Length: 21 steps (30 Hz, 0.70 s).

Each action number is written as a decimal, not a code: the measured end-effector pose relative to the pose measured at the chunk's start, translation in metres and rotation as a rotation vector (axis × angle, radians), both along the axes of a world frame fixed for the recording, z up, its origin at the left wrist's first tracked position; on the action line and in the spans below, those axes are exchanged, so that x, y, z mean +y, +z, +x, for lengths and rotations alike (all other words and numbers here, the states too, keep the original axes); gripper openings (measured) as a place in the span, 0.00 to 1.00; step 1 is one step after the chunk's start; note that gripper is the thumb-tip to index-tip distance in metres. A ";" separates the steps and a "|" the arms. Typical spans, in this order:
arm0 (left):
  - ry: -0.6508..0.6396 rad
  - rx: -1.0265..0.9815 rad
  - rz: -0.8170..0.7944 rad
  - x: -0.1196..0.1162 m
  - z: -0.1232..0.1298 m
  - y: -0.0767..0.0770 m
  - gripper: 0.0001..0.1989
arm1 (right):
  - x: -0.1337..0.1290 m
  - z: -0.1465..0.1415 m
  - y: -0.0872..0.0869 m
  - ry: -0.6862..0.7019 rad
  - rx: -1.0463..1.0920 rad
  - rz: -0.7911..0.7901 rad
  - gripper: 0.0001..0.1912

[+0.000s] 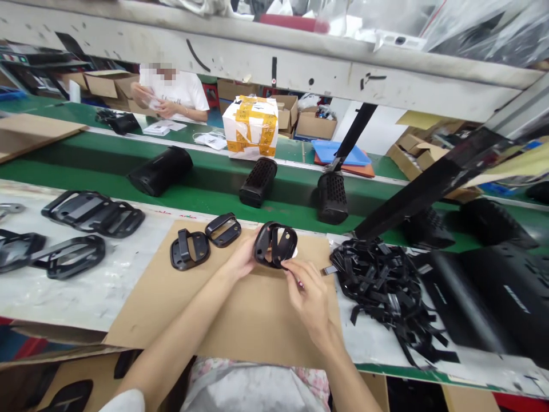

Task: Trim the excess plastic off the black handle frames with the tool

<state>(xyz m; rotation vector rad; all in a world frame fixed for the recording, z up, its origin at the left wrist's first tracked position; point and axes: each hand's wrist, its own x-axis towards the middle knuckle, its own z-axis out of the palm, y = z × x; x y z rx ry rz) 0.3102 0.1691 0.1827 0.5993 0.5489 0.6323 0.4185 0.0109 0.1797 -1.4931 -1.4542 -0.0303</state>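
My left hand (244, 256) grips the left side of a black plastic end cap with a handle bar (274, 246), held tilted above the cardboard sheet (240, 320). At the cap's lower right edge, my right hand (309, 286) has thumb and fingers pinched together; what lies between the fingertips is too small to make out. Two similar black end caps lie on the cardboard to the left, one nearer (189, 257) and one farther (223, 230). Right of my right hand sits a tangled heap of black straps (386, 280).
More black frames (94, 213) lie on the bench at left. Black speaker-like cylinders (259, 182) stand along the green conveyor belt (206, 197). A dark slanted post (412, 189) and an overhead shelf beam (257, 51) cross the view. Across the belt sits a co-worker (175, 94) by a taped box (251, 127).
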 end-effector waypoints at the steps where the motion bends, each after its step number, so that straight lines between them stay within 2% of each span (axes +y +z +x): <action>1: -0.016 0.034 -0.001 0.002 0.001 -0.006 0.18 | 0.000 0.000 -0.001 -0.002 -0.015 -0.008 0.14; 3: -0.032 0.068 -0.035 0.002 0.004 -0.018 0.19 | 0.001 -0.001 -0.002 -0.011 -0.037 -0.015 0.13; 6: 0.058 0.078 -0.045 -0.005 0.009 -0.030 0.22 | 0.003 -0.002 -0.004 0.013 -0.065 -0.037 0.14; 8: 0.105 0.085 -0.007 -0.009 0.009 -0.032 0.22 | 0.004 -0.002 -0.006 0.080 -0.060 -0.066 0.15; 11: 0.058 0.094 -0.004 -0.013 0.006 -0.031 0.23 | 0.004 -0.004 -0.008 0.134 -0.023 -0.121 0.17; 17: 0.062 0.068 -0.024 -0.017 0.004 -0.036 0.24 | 0.000 -0.012 -0.001 0.072 -0.141 -0.254 0.18; 21: 0.000 -0.029 0.015 -0.018 0.003 -0.040 0.24 | -0.004 -0.017 0.010 0.012 -0.192 -0.388 0.18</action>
